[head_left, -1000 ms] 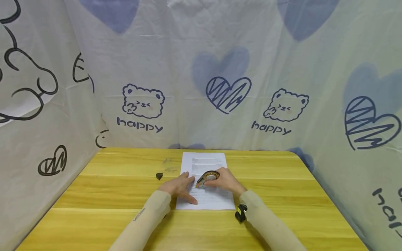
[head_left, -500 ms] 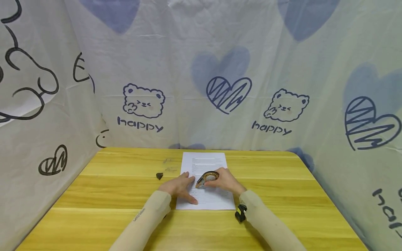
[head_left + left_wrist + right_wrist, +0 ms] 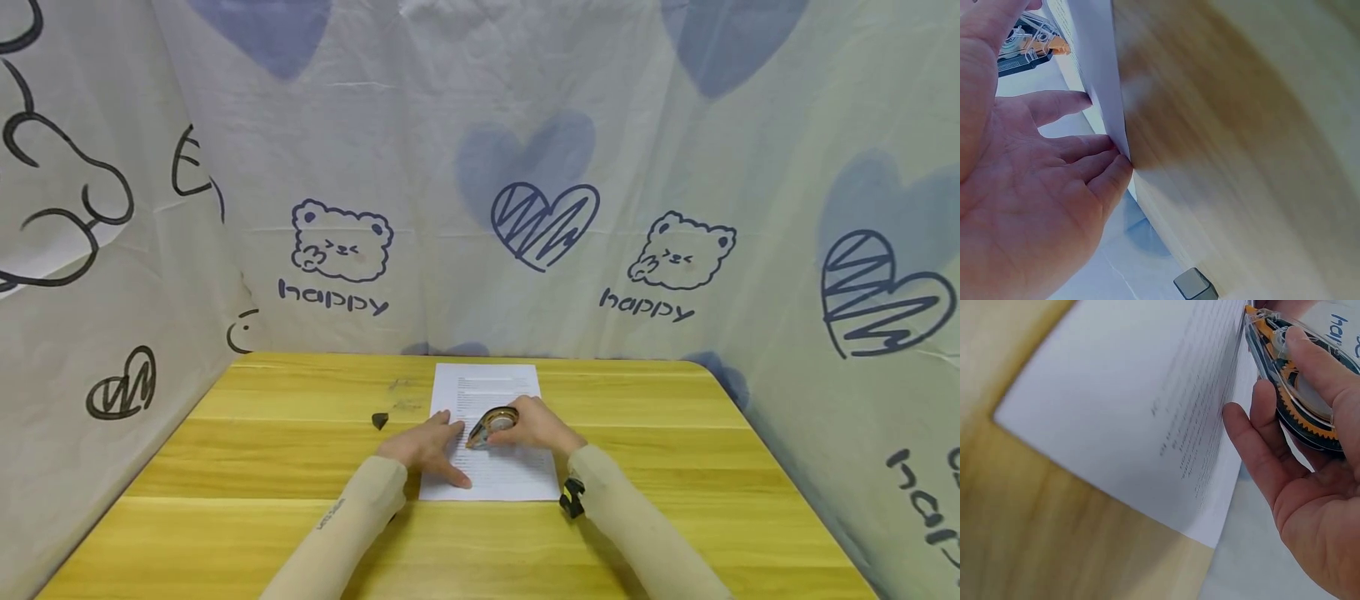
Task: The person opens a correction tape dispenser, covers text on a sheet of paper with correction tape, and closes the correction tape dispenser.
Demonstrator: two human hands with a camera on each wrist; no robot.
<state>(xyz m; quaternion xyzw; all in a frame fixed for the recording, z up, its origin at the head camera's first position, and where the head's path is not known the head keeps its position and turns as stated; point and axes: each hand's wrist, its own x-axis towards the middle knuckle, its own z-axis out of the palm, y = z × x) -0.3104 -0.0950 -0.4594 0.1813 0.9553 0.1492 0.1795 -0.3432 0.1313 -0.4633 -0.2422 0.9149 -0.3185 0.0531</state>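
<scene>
A printed sheet of paper (image 3: 517, 479) lies on the wooden table. My left hand (image 3: 429, 450) rests on its left side with fingers spread; the left wrist view shows the fingertips pressing near the paper's edge. In my right hand (image 3: 542, 425) is a correction tape dispenser (image 3: 491, 423), pinched between thumb and fingers. Its clear body shows orange gears (image 3: 1307, 412) in the right wrist view. The orange tip (image 3: 1250, 310) points left and down, right at the printed lines beside my left hand.
A small dark cap-like piece (image 3: 380, 420) lies on the table (image 3: 262, 450) left of the paper. Faint grey marks (image 3: 405, 405) show on the wood behind it. A patterned cloth (image 3: 465, 150) hangs along the back and sides.
The right hand and correction tape have shifted very slightly left in the last half second. The left hand and paper stay in place.
</scene>
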